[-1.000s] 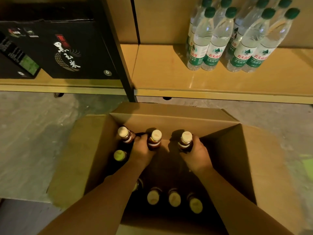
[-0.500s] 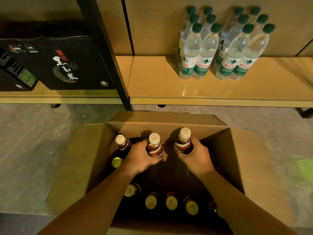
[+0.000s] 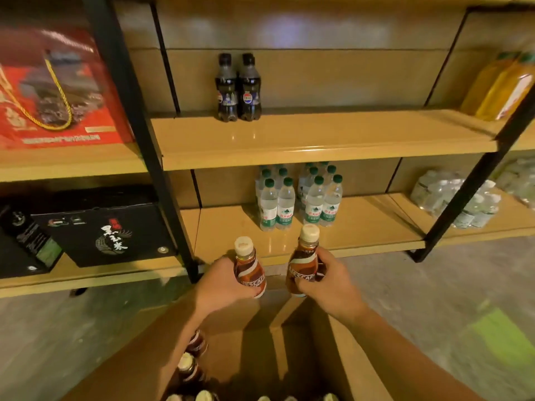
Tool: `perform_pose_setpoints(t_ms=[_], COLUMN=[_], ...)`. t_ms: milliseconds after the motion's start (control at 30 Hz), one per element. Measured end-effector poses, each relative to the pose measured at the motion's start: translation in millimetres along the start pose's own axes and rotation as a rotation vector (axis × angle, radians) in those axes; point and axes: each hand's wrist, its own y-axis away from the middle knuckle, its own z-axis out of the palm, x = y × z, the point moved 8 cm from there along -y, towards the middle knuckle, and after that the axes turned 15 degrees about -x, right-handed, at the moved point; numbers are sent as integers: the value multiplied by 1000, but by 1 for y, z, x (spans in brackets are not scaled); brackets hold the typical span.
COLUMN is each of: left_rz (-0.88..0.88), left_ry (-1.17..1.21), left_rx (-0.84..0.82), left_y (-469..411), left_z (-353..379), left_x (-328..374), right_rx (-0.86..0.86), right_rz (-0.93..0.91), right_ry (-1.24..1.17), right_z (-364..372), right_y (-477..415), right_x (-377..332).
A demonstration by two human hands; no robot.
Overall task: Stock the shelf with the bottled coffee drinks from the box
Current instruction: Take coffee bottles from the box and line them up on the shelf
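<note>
My left hand (image 3: 220, 285) grips a brown coffee bottle (image 3: 249, 267) with a cream cap. In my right hand (image 3: 327, 282) is a second coffee bottle (image 3: 304, 261), also held upright. Both bottles hang above the far edge of the open cardboard box (image 3: 289, 337), in front of the lower wooden shelf (image 3: 362, 227). Several more cream-capped coffee bottles (image 3: 189, 369) stand inside the box near the bottom of the view. The middle shelf (image 3: 318, 140) above has wide bare wood.
Two dark cola bottles (image 3: 237, 88) stand on the middle shelf. Green-capped water bottles (image 3: 298, 198) crowd the back of the lower shelf. Black uprights (image 3: 136, 111) frame the bay. A black carton (image 3: 95, 227) and red gift box (image 3: 49, 88) lie left; wrapped water packs (image 3: 457, 198) and yellow bottles (image 3: 503, 85) lie right.
Both hands have lifted their coffee bottles out of the box and up toward the shelf. The view has tilted up, bringing the middle shelf into sight.
</note>
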Motion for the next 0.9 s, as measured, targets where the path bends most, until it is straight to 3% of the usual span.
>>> perform_pose_setpoints(t_ms=[367, 600, 900], left_rz=[227, 388, 538], left_ry=[-121, -132, -173], left_rx=[16, 44, -98], left_y=[10, -3, -77], left_z=[25, 113, 246], left_x=[246, 399, 570], right_rx=[175, 267, 392], right_rz=[-202, -286, -257], right_ry=[13, 64, 41], right_z=[-193, -346, -535], right_y=[108, 196, 265], right_x=[-84, -82, -35])
